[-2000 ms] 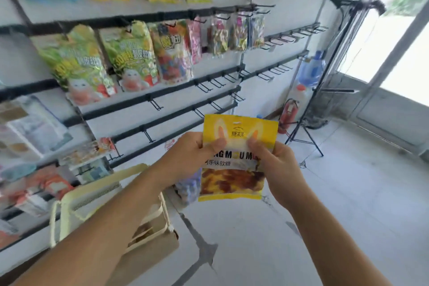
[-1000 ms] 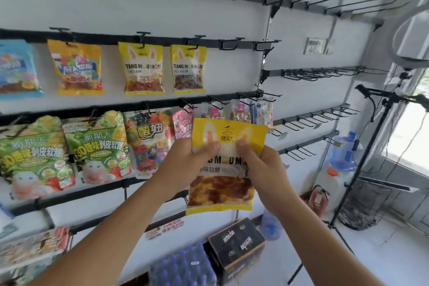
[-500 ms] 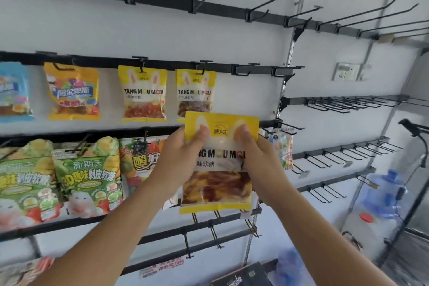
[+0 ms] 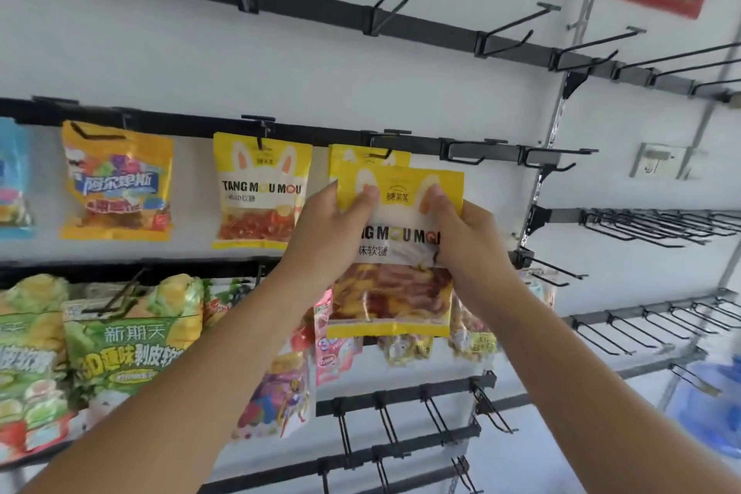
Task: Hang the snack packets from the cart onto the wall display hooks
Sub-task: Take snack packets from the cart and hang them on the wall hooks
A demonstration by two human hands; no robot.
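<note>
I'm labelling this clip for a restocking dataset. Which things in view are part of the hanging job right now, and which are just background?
Part of the job:
- yellow snack packet, held up to the rail
- left hand and right hand gripping it
- matching hung packet behind it
- empty hook beside it

Background:
- green packets
- wall switch
- blue water jug

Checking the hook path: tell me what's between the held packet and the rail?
In the head view, another yellow packet, already hung, sits between the held packet and the rail.
</note>
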